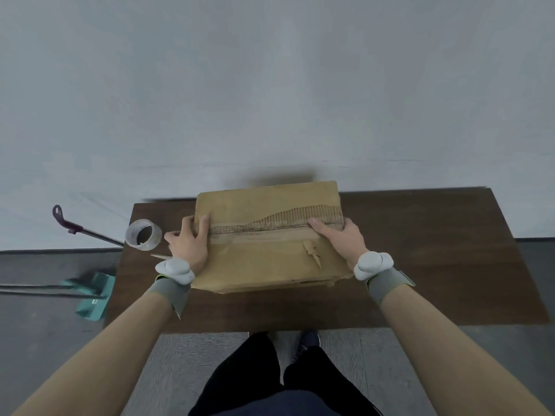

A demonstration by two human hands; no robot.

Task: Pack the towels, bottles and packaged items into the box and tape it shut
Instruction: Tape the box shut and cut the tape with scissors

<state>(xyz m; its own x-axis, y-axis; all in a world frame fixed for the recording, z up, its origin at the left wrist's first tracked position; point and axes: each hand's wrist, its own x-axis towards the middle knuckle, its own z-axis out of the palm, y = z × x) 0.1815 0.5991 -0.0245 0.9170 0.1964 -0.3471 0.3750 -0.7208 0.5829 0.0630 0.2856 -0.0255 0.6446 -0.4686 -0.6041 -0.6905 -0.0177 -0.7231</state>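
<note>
While the closed box [270,235] sits on the table [420,265], my left hand [189,241] and right hand [339,238] grip its ends.

**What I see worn, head cam**

Arms bare, no sleeves. Grey strap w/ white rounded blobs on top at each wrist: left wrist band [171,288] at approx 8 o'clock, right wrist band [386,283] at approx 4. Left one shows a yellow-green edge. Dark trousers [270,385] at 6 o'clock, dark shoe [307,340] just above.
</note>
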